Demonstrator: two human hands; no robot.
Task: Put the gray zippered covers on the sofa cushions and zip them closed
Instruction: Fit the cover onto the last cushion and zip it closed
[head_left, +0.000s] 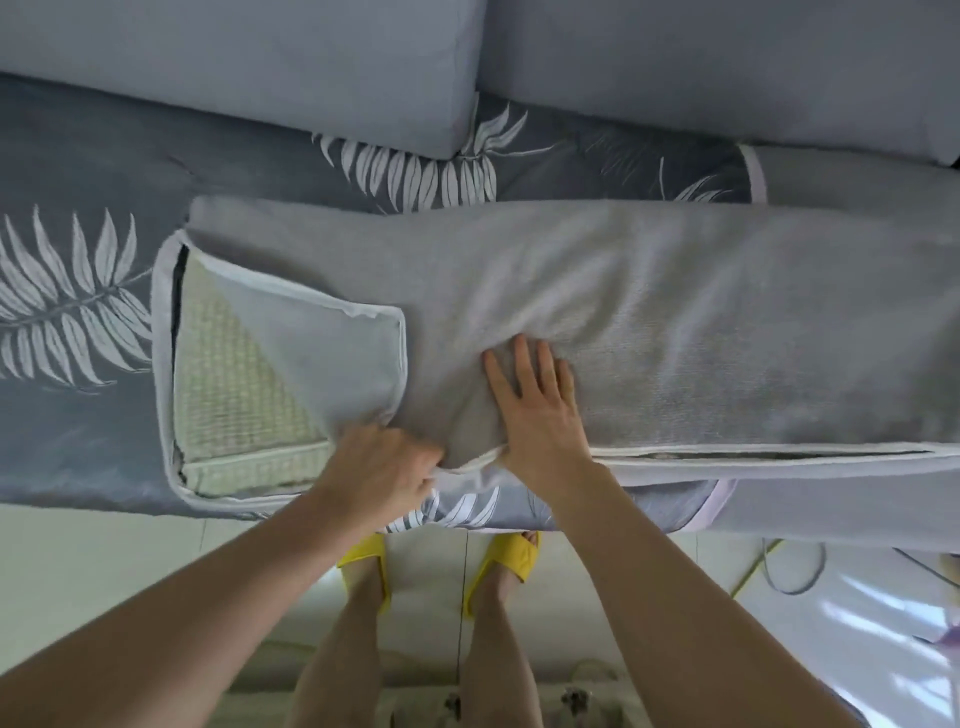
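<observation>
A long sofa cushion lies across the seat, mostly inside its gray zippered cover (675, 322). At the left end the cover is folded back and the pale woven cushion core (228, 374) shows. My left hand (379, 462) grips the cover's near edge beside the folded flap (332, 358). My right hand (535, 400) lies flat with spread fingers on top of the cover, pressing it down. To the right of that hand the zipper opening (753, 457) gapes along the near edge.
The sofa seat wears a dark gray sheet with white leaf prints (67, 301). Two blue-gray back cushions (249, 67) stand behind. My feet in yellow slippers (504, 561) are on the pale floor, with cables (789, 566) at right.
</observation>
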